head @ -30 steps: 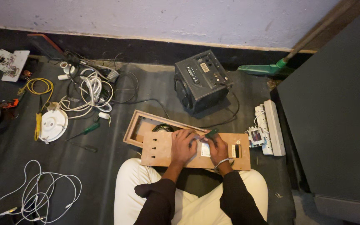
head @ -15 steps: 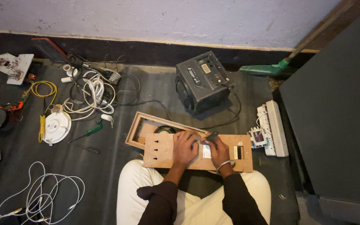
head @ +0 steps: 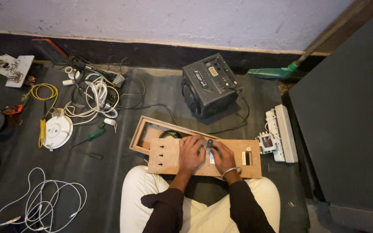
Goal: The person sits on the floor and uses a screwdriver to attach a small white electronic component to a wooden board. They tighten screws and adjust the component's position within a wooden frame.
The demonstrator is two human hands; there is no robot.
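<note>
Resting across the person's lap at lower centre, the wooden board (head: 169, 157) looks stiff and light — best gripped by its edges. The left hand (head: 191, 152) presses flat on it; the right hand (head: 222, 156) pinches a small dark tool (head: 209, 142).

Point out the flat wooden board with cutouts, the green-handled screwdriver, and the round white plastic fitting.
Flat wooden board with cutouts (head: 165, 159), head view, bare left end by the slots.
Green-handled screwdriver (head: 96, 135), head view, on its handle.
Round white plastic fitting (head: 58, 130), head view, its centre.
</note>
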